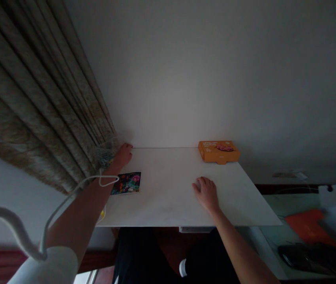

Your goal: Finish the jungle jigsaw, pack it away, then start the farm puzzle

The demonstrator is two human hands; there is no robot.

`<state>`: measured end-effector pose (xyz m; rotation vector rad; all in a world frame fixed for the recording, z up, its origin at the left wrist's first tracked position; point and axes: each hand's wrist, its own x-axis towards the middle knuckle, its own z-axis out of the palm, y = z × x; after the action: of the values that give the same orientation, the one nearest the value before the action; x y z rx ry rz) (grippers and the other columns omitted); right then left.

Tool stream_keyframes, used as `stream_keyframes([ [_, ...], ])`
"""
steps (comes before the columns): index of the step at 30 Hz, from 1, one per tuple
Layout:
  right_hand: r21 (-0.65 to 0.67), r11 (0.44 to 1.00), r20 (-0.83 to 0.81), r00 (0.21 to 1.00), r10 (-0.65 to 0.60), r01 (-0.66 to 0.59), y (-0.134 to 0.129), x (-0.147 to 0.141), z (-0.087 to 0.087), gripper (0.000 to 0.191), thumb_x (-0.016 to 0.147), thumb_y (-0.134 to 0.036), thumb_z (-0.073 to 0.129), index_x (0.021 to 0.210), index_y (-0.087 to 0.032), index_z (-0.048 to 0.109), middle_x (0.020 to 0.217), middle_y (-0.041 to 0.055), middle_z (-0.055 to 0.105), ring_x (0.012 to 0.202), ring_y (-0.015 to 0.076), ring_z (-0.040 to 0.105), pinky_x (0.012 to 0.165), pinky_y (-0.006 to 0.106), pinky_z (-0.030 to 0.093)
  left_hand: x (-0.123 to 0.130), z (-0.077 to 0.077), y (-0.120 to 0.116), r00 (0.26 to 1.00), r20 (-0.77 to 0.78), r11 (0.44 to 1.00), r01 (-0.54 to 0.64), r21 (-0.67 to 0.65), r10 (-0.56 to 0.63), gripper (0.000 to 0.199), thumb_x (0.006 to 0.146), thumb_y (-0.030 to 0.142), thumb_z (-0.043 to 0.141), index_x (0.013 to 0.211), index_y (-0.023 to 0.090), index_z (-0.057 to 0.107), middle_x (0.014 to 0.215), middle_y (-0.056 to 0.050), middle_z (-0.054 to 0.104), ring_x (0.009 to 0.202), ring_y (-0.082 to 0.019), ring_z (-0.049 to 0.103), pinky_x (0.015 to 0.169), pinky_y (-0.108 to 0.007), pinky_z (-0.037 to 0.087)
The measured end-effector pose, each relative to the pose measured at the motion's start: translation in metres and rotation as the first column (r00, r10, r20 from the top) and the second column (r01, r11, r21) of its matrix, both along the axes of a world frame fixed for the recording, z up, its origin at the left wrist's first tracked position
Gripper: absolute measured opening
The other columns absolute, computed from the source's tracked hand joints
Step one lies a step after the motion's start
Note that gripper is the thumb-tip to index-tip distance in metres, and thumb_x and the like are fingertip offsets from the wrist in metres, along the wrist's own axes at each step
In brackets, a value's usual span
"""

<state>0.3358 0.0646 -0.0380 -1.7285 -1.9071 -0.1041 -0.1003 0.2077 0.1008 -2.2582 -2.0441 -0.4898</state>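
At the back left corner of the white table (168,189), my left hand (124,154) reaches beside a clear plastic container or bag (106,154). That hand's fingers are partly hidden, and whether they grip the plastic is unclear. Just right of my left forearm lies a flat, dark card with a colourful flower picture (130,182), its left side covered by the arm. My right hand (207,193) rests on the right half of the tabletop, fingers loosely bent, thumb apart, holding nothing visible. Beyond it, against the wall, sits an orange puzzle box (219,152).
A white cable (64,203) loops in front of my left arm. Patterned curtains (52,90) hang along the left side. To the right, a lower greenish surface (283,205) carries an orange item (310,225) and a dark, glossy object (306,256). Something small and yellow (102,215) shows by the left edge.
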Motion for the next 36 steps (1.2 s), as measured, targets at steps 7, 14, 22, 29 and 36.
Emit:
stream_keyframes([
  [7,-0.023,0.999,0.039,0.999,-0.023,0.024,0.004,-0.002,0.006,0.037,0.103,-0.045,0.045,0.117,-0.018,0.065,0.119,0.0150,0.069,0.109,0.0318,0.059,0.101,0.047,0.039,0.004,0.012,0.022,0.967,-0.206,0.988,-0.137,0.073,0.149,0.055,0.091,0.009,0.049,0.146,0.006,0.049,0.156,-0.026,0.043,0.142,-0.041,0.042,0.118,-0.063,0.029],
  [14,-0.046,0.998,0.050,0.998,-0.037,0.040,0.005,-0.005,0.012,0.036,0.103,-0.045,0.046,0.117,-0.018,0.065,0.119,0.0153,0.068,0.109,0.0316,0.058,0.101,0.046,0.039,-0.023,0.031,-0.004,0.902,-0.195,0.922,-0.385,0.040,0.385,0.065,0.092,0.015,0.057,0.153,0.004,0.039,0.156,-0.033,0.039,0.141,-0.050,0.041,0.101,-0.057,0.047],
  [22,-0.024,1.000,0.025,1.000,-0.016,0.017,0.007,-0.002,0.007,0.036,0.102,-0.045,0.045,0.116,-0.019,0.065,0.118,0.0158,0.067,0.107,0.0312,0.057,0.099,0.046,0.038,-0.043,0.056,-0.030,0.904,-0.186,0.895,-0.415,-0.163,0.385,0.016,0.090,0.019,0.057,0.083,0.013,0.070,0.096,-0.020,0.072,0.106,-0.042,0.068,0.091,-0.057,0.052],
  [29,-0.001,1.000,0.016,1.000,-0.021,0.021,0.007,-0.002,0.007,0.035,0.102,-0.044,0.046,0.114,-0.019,0.066,0.116,0.0159,0.068,0.107,0.0311,0.058,0.096,0.045,0.040,-0.029,0.100,-0.039,0.947,-0.090,0.952,-0.306,0.034,0.308,0.025,0.098,0.025,0.048,0.087,0.018,0.069,0.096,-0.012,0.070,0.106,-0.035,0.066,0.096,-0.050,0.049],
  [36,-0.039,0.999,-0.035,0.999,0.028,-0.030,0.005,-0.002,0.013,0.035,0.099,-0.045,0.054,0.116,-0.017,0.067,0.117,0.0168,0.070,0.111,0.0321,0.061,0.101,0.049,0.042,0.025,0.131,-0.048,0.987,0.114,0.990,-0.123,0.068,0.115,0.018,0.093,0.032,0.057,0.084,0.019,0.066,0.081,-0.003,0.069,0.086,-0.021,0.065,0.083,-0.031,0.049],
])
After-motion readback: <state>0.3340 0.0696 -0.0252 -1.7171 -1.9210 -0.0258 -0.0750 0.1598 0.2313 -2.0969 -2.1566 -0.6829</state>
